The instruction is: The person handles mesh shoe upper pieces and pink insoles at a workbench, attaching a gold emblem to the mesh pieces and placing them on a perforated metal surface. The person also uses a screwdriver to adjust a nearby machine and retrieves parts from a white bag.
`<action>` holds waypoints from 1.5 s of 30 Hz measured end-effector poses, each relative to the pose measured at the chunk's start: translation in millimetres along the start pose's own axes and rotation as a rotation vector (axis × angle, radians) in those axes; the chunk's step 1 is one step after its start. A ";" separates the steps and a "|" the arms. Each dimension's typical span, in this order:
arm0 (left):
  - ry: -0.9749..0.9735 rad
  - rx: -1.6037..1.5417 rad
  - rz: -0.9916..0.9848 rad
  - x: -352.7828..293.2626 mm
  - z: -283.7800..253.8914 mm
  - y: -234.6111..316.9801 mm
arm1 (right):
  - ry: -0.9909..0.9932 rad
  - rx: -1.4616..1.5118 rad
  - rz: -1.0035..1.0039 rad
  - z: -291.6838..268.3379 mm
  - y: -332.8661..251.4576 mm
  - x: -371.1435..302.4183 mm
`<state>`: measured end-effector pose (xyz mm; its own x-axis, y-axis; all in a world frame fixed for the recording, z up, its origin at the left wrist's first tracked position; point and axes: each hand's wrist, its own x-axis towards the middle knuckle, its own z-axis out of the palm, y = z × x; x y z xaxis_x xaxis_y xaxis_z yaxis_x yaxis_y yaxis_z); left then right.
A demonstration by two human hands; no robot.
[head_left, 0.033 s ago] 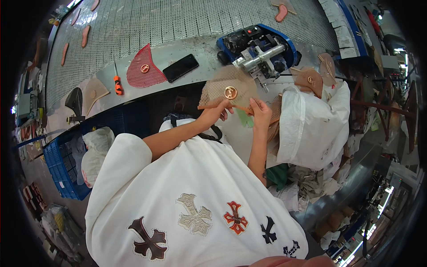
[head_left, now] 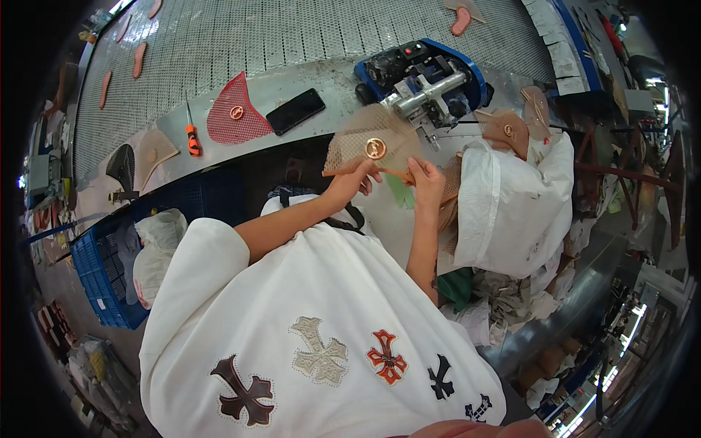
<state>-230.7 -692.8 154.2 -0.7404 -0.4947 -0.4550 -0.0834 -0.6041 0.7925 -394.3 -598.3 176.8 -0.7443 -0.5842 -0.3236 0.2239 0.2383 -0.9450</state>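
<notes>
As right hand (head_left: 429,181) pinches, mesh piece (head_left: 380,128), seemingly slightly higher

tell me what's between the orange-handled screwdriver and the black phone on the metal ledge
In the head view, a red mesh piece with a round emblem lies between the screwdriver and the phone.

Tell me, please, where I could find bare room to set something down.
Bare metal ledge shows between the black phone and the blue machine; beyond, the grey mesh surface is widely bare right of the left-hand pink pieces. It is crowded around the held tan mesh piece and the white sack.
</notes>
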 end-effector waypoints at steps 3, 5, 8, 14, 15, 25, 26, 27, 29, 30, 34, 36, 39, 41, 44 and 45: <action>0.098 -0.150 -0.036 17.6 -2.2 -10.5 | -0.041 -0.008 -0.025 12.0 -6.3 18.1; 0.162 -0.259 -0.062 24.1 3.0 -11.6 | -0.021 -0.047 -0.082 20.1 -15.2 26.3; 0.281 -0.310 -0.076 35.0 9.0 -11.7 | 0.025 -0.088 -0.108 28.9 -25.5 31.7; 0.383 -0.401 -0.157 48.3 11.0 -3.7 | -0.014 -0.205 -0.085 37.9 -35.1 12.2; 0.392 -0.376 -0.129 48.8 8.6 -2.3 | -0.040 -0.217 -0.084 38.9 -34.6 7.6; 0.311 0.282 0.556 -4.3 -38.7 91.1 | -0.218 -0.092 -0.412 97.3 -67.0 -52.4; 0.306 0.379 0.690 -11.7 -39.6 95.8 | -0.238 -0.055 -0.448 104.6 -73.4 -55.3; 0.270 0.531 0.864 -19.4 -42.3 105.6 | -0.259 -0.019 -0.484 110.8 -76.1 -54.8; 0.284 0.588 0.899 -36.4 -38.3 122.9 | -0.324 -0.095 -0.500 114.1 -72.7 -51.4; 0.291 0.616 0.915 -41.8 -37.4 130.8 | -0.356 -0.134 -0.506 112.8 -69.1 -48.7; 0.298 0.769 1.103 -43.4 -45.3 166.0 | -0.329 -0.507 -0.856 121.7 -88.0 -40.9; 0.304 0.774 1.156 -37.2 -53.8 176.8 | -0.349 -0.312 -0.634 130.4 -76.6 -37.3; 0.308 0.764 1.243 -32.3 -66.3 197.9 | -0.327 -0.173 -0.533 152.8 -74.7 -30.3; 0.305 0.763 1.285 -24.4 -77.8 212.6 | -0.311 -0.095 -0.483 169.6 -78.9 -22.6; 0.296 0.756 1.313 -15.1 -98.1 229.5 | -0.292 0.024 -0.414 195.9 -86.4 -10.9; 0.293 0.748 1.308 -12.1 -105.0 235.3 | -0.288 0.065 -0.392 205.3 -88.2 -5.6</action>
<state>-171.3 -894.6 303.5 -0.4140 -0.5685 0.7109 0.1286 0.7367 0.6639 -280.7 -775.4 252.5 -0.5781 -0.8133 0.0657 0.0071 -0.0856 -0.9963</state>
